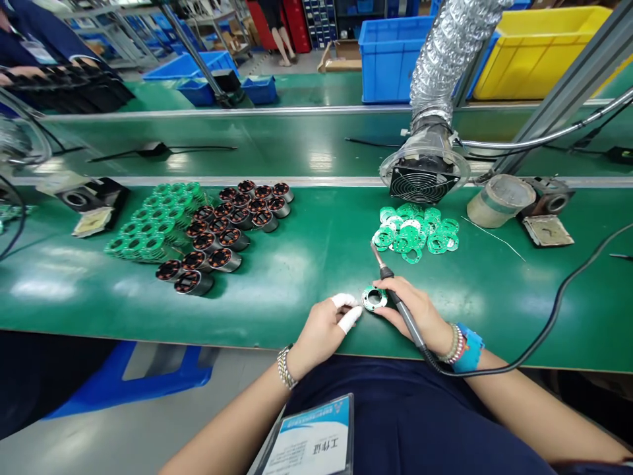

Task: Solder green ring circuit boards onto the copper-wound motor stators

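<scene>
At the far left, a co-worker's hand (17, 74) lies beside black trays (66, 89), apart from the person's own work. On the green workbench (59, 290), a black holder (93, 194) sits near the edge. Next come close-packed rows of green ring-shaped boards (148, 221) and round metal-cased motor parts (222, 227), lined up in neat ranks that keep them within reach and easy to count.

Front and centre, the left hand (319, 328) has its fingers pressed together, two of them bound in white tape (350, 319), perhaps as protection from heat. They touch the left edge of a single green ring-shaped circuit board (374, 299), which lies at the bench's front edge. From this angle, I cannot tell whether they truly pinch it. The right hand (413, 309) steadies the board's other side with its fingertips while gripping a soldering iron (406, 318) like a pen, its tip angled away from the board.

Further right, a loose pile of green ring boards (418, 231) lies just in front of a fume-extractor fan (420, 185), aimed toward the work to draw off fumes. Beyond it are a beige roll (499, 201) and a dark holder (546, 196), while the iron's black cable (554, 313) trails clear of the boards.
</scene>
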